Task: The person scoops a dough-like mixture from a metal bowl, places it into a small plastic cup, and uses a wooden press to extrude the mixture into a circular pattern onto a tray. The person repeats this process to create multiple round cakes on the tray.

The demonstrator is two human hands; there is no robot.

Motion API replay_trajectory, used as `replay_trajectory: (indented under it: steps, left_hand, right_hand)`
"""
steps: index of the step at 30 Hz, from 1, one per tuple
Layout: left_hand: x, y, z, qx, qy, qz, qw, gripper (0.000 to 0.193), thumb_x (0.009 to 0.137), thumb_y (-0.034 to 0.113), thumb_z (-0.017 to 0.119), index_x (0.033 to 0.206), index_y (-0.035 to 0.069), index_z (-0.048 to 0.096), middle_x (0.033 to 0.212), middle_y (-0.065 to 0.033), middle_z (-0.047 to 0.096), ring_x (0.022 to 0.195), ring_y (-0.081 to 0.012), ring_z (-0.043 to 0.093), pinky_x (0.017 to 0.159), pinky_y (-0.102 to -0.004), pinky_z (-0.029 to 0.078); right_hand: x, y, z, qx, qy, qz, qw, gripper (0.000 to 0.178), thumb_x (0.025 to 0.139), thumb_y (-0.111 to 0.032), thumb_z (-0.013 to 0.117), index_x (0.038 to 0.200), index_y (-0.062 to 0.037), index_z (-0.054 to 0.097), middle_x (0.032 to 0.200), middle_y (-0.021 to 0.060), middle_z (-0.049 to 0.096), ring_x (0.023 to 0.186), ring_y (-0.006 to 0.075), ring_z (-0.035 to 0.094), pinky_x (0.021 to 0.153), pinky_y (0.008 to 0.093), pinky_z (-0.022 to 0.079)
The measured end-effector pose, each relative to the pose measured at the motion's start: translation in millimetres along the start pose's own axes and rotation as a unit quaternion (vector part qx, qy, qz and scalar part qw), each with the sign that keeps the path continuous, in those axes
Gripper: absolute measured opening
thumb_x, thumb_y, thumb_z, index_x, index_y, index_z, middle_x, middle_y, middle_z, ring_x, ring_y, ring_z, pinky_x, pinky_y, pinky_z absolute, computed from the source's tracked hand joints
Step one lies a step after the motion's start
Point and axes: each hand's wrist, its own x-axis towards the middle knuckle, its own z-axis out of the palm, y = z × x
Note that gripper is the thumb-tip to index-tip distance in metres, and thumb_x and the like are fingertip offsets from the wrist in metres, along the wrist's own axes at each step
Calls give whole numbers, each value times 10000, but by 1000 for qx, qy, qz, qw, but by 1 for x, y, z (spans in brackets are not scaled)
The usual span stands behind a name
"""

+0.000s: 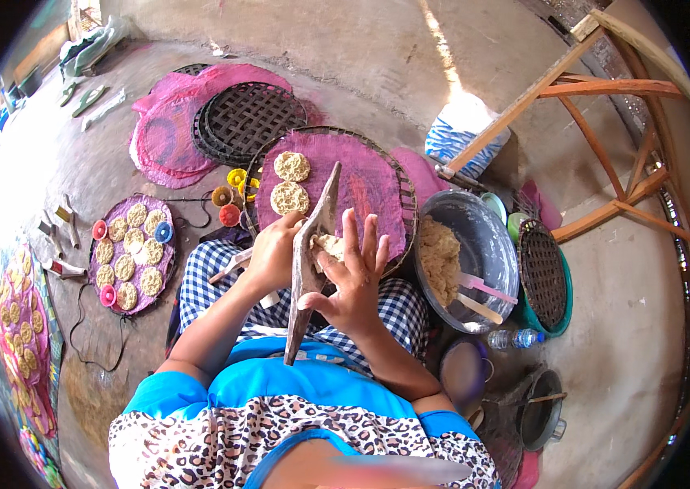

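Note:
Over my lap stands a long, weathered wooden piece (304, 281), narrow at both ends. My left hand (276, 251) is closed on its left side. My right hand (353, 277) is open on the other side, fingers spread, with bits of dough on them. A lump of pale dough (327, 244) sits between the wood and my right fingers; the wood hides part of it. Just beyond, a round woven tray (398, 175) lined with pink cloth (353, 167) carries two flat patterned dough rounds, one nearer (290, 199) and one farther (291, 166).
Right of my lap stands a grey basin (487, 216) with dough (438, 261) and a pink-handled tool (483, 289). A plastic bottle (516, 338) lies nearby. Leftward, dough rounds cover another cloth-lined tray (143, 300). Black woven trays (251, 118) lie beyond. A wooden frame (606, 90) rises far right.

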Motion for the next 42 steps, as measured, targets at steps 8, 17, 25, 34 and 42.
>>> replay_trajectory:
  steps: [8,17,25,34,42]
  left_hand:
    - [0,2,-4,7,1,16,1000,324,597,160,657,887,26,599,864,-140,539,793,-332,562,680,-399,452]
    - [-4,4,4,5,-3,-6,1000,303,590,178,666,856,39,620,854,-124,557,780,-321,570,675,-396,457]
    - [-1,8,-4,-10,-20,25,999,331,584,188,672,866,26,613,856,-137,559,778,-322,571,671,-399,462]
    - [-3,6,-3,5,3,22,1000,325,588,143,666,886,26,612,889,-131,562,803,-330,575,693,-395,461]
    - [-4,9,0,21,11,36,999,332,571,139,671,881,32,616,886,-129,558,774,-318,577,683,-391,465]
  right_hand:
    - [3,7,-11,34,-2,47,998,847,733,-764,324,1152,-73,580,1430,220,204,1335,417,101,1014,596,40]
    - [-2,-4,3,20,-5,5,1000,885,718,-783,300,1000,-17,644,1402,213,280,1323,415,154,1033,568,31]
    - [4,-4,-5,4,13,21,1000,792,732,-768,304,1113,-149,620,1405,195,285,1323,404,166,1026,578,-11]
    - [-9,11,-5,175,95,59,978,682,785,-663,424,1066,-79,635,1386,198,321,1323,366,200,1045,534,84]
    - [-14,11,16,209,130,80,966,568,714,-346,730,1127,0,549,1146,128,535,1072,253,503,913,359,399]
